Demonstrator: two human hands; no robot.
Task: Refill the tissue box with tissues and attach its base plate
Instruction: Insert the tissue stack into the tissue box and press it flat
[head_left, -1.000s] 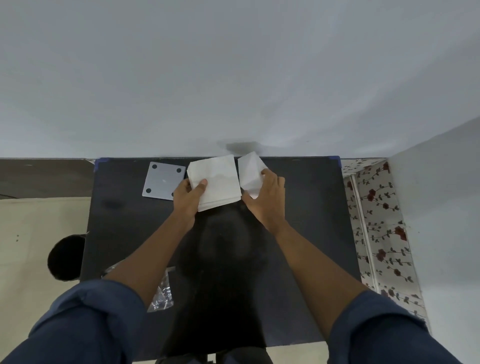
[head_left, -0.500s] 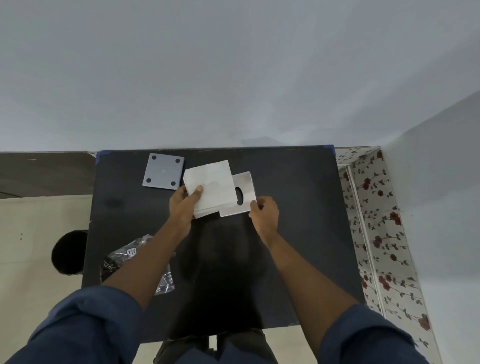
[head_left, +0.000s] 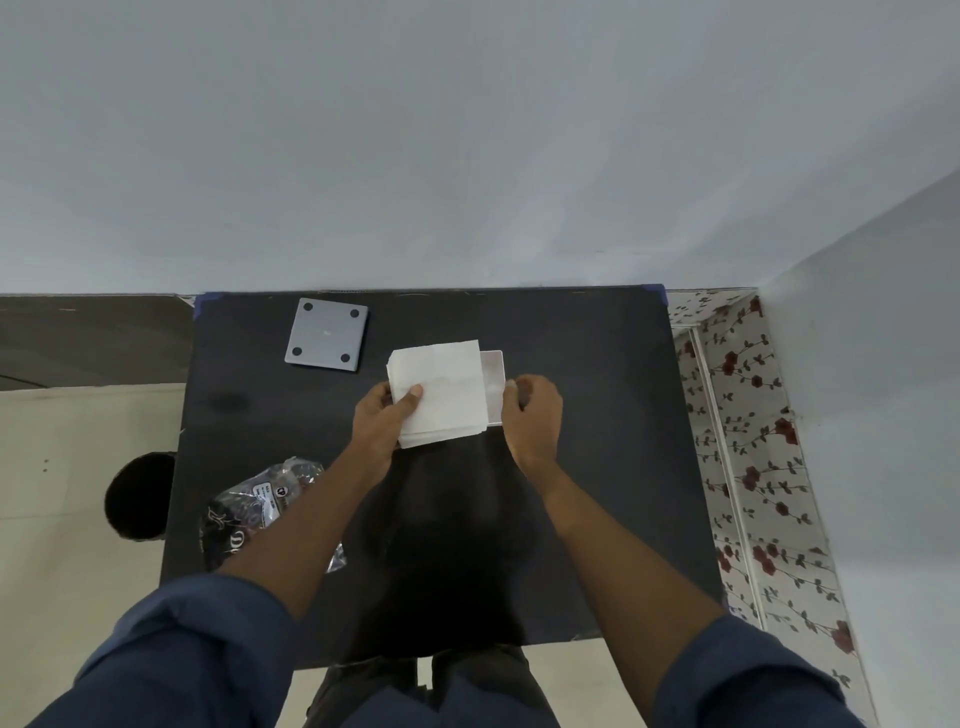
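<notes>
My left hand (head_left: 382, 418) grips a thick stack of white tissues (head_left: 441, 392) by its near left corner, thumb on top. The stack lies over the white tissue box (head_left: 492, 382), of which only the right strip shows, open side up. My right hand (head_left: 530, 413) holds the box at its near right edge. The grey square base plate (head_left: 327, 335), with dark pads at its corners, lies flat on the black table (head_left: 587, 415) at the far left, apart from both hands.
A crinkled clear plastic wrapper (head_left: 260, 512) lies on the table's near left, beside my left forearm. A wall runs behind the table, and a floral-patterned surface (head_left: 748, 441) borders its right edge. A dark round object (head_left: 137, 496) sits on the floor at left.
The box has been turned from showing its slotted face to lying open side up. The tissue stack has moved right, over the box. My right hand shifted to the box's right edge.
</notes>
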